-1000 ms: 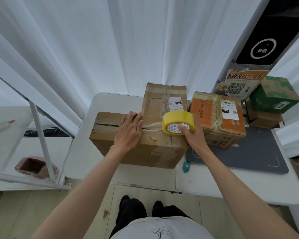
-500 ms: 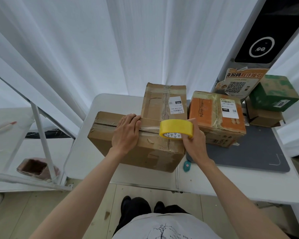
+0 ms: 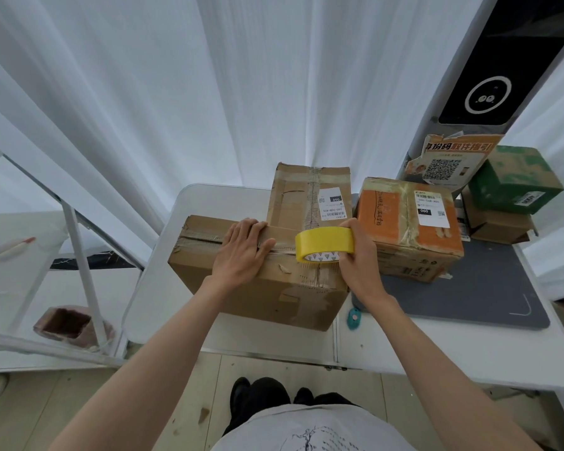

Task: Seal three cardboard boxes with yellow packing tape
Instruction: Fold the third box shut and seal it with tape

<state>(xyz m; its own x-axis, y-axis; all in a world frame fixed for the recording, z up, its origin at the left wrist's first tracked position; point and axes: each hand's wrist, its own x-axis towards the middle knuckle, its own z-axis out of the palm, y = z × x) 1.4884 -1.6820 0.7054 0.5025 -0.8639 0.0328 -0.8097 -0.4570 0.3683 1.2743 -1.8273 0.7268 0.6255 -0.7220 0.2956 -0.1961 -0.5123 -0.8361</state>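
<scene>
Item: brown box (image 3: 258, 281), frame ctr, w/ seam taping underway. Our left hand (image 3: 241, 255) flat on top; right hand (image 3: 355, 258) clamps yellow tape roll (image 3: 324, 244). Next, we judge: pull along seam.

White curtains (image 3: 176, 109) — white table (image 3: 437, 353), wood floor (image 3: 30, 418).

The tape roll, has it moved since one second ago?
Yes. The tape roll has gone slightly leftward along the box top, away from the right edge and the orange box.
</scene>
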